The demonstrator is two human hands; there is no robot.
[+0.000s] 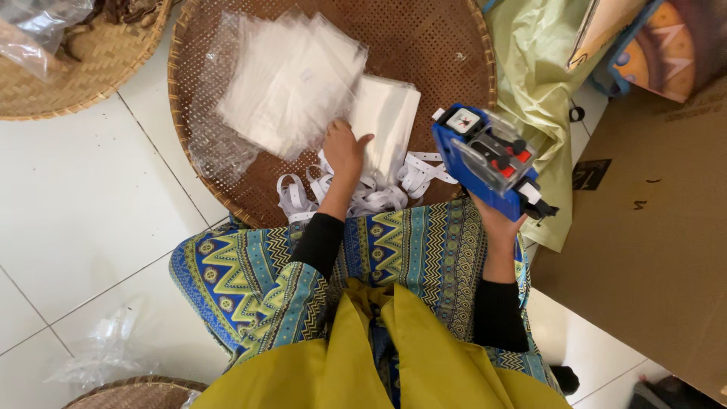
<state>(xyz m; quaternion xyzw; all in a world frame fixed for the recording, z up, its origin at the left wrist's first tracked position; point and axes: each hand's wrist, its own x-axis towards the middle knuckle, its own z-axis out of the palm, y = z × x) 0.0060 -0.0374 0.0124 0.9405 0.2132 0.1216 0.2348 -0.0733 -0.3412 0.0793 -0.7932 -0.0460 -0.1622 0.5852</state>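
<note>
The left hand [344, 148] is lying palm-down, fingers spread narrowly, pressing on the near edge of a stack of white packets [382, 125] that is sitting in a wide woven bamboo tray [447, 45]. It is gripping nothing; it is pinning or feeling for the top packet. Just beside it, overlapping the stack, a fanned pile of clear plastic bags [288, 79] is spreading toward the tray's left side, and curls of spent white label backing tape [363, 193] are lying at the tray's near rim, touching the wrist.

The right hand [496, 220] is wrapped around the grip of a blue label gun [485, 155], holding it raised and apart from the stack, above the patterned blue cloth [394, 242] over the lap.

By my judgement this is the moment between labels: one packet is being steadied or picked out. The next move is calling for the gun's nose to come down flat on the top packet while the left hand is holding it firm.
</note>
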